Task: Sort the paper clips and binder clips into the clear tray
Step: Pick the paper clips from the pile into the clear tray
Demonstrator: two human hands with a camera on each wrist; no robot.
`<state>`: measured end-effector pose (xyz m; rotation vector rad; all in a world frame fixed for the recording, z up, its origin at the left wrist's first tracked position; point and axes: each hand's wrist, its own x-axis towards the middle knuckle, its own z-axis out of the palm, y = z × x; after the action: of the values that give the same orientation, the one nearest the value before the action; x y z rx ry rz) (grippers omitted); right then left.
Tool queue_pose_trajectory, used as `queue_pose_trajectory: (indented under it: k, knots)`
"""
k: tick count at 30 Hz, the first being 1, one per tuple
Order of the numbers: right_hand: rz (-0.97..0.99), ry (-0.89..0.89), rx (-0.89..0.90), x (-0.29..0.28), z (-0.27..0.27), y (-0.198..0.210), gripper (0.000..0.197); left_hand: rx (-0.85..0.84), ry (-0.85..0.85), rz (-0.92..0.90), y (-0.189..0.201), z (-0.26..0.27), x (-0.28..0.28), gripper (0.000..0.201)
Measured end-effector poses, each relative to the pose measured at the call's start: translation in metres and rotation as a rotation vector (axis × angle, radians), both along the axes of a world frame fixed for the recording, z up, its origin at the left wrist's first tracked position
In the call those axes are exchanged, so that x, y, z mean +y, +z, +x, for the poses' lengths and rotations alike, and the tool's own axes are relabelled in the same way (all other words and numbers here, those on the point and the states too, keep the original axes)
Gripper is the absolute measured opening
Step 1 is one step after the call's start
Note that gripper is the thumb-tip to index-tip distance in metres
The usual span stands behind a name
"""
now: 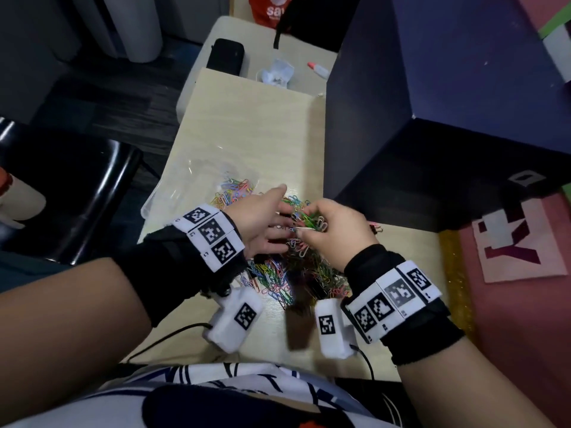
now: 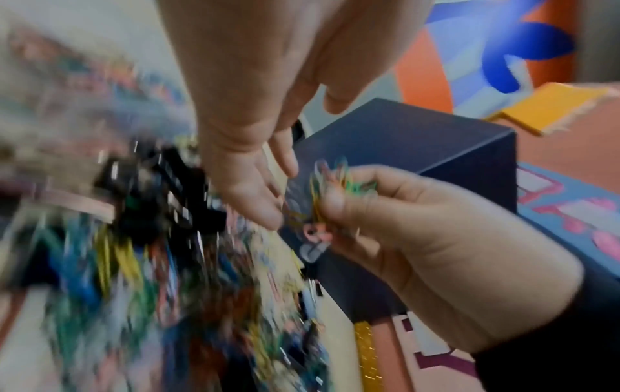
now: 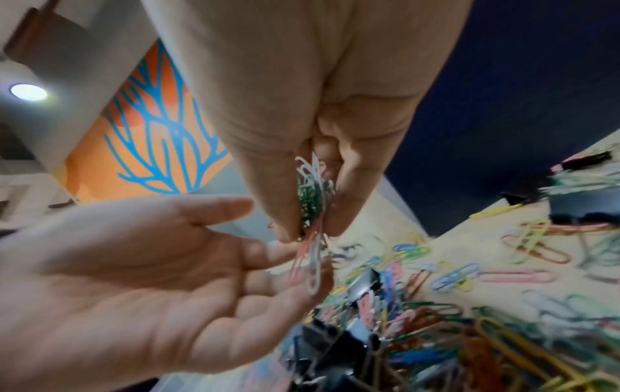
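Note:
A heap of coloured paper clips (image 1: 278, 273) mixed with black binder clips (image 3: 322, 342) covers the near part of the beige table (image 1: 256, 125). My right hand (image 1: 327, 227) pinches a bunch of paper clips (image 1: 310, 220) above the heap; the bunch (image 3: 310, 209) hangs between thumb and fingers. My left hand (image 1: 262, 220) is open, palm turned towards the right hand, fingers straight and close to the bunch (image 2: 332, 191). The clear tray (image 1: 197, 183) lies at the left of the table with paper clips (image 1: 233, 188) in its near corner.
A tall dark blue box (image 1: 432, 118) stands right of the heap. A black case (image 1: 225, 57), crumpled plastic (image 1: 276, 72) and a small tube (image 1: 318, 69) lie at the far end. A black chair (image 1: 71, 199) is left of the table.

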<state>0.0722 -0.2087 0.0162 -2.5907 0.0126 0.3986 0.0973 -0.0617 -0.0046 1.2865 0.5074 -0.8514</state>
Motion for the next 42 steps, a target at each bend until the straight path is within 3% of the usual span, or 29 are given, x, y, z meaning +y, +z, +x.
queue_pose_trajectory:
  k: [3, 7, 9, 11, 12, 14, 16, 18, 23, 27, 32, 34, 38, 42]
  knots:
    - [0.099, 0.021, 0.007, 0.01, -0.004, 0.004, 0.033, 0.117, 0.011, -0.174, -0.009, -0.004, -0.008, 0.044]
    - [0.277, -0.035, -0.002, 0.006, -0.007, 0.002, 0.027, 0.145, 0.095, -0.189, -0.015, -0.006, -0.009, 0.032]
    - [0.234, -0.099, -0.047, -0.001, -0.005, -0.004, 0.02, 0.176, 0.11, -0.146, -0.015, -0.007, -0.007, 0.025]
    - [0.056, -0.084, -0.016, -0.006, -0.005, -0.013, 0.022, 0.179, 0.137, -0.11, -0.016, -0.006, -0.003, 0.024]
    - [-0.07, -0.034, 0.038, -0.006, -0.006, -0.018, 0.032, 0.174, 0.149, -0.101, -0.015, -0.005, -0.001, 0.024]
    - [-0.265, 0.098, 0.207, -0.003, -0.013, -0.031, 0.072, 0.156, 0.186, -0.088, -0.013, -0.002, 0.004, 0.026]
    - [-0.325, 0.164, 0.313, 0.005, -0.022, -0.043, 0.105, 0.12, 0.209, -0.086, -0.009, 0.002, 0.012, 0.028]
    - [-0.358, 0.173, 0.297, 0.009, -0.029, -0.053, 0.113, 0.07, 0.254, -0.078, -0.004, 0.008, 0.024, 0.027]
    - [-0.343, 0.138, 0.169, 0.01, -0.031, -0.064, 0.079, -0.053, 0.424, 0.147, 0.001, 0.025, 0.053, 0.029]
    - [-0.329, 0.129, 0.104, 0.005, -0.028, -0.066, 0.042, -0.117, 0.319, 0.278, -0.005, 0.026, 0.06, 0.051]
    - [-0.3, 0.11, 0.118, -0.001, -0.021, -0.063, 0.045, -0.112, 0.182, 0.398, 0.001, 0.022, 0.066, 0.076]
    - [-0.277, 0.066, 0.123, -0.006, -0.016, -0.061, 0.039, -0.132, 0.141, 0.43, 0.005, 0.02, 0.066, 0.073]
    - [-0.241, -0.021, 0.059, -0.013, -0.006, -0.048, 0.012, -0.163, 0.083, 0.316, 0.005, 0.015, 0.05, 0.035]
    - [-0.128, -0.053, -0.082, -0.007, -0.002, -0.031, 0.006, 0.007, 0.016, 0.051, 0.0, 0.006, 0.03, 0.041]
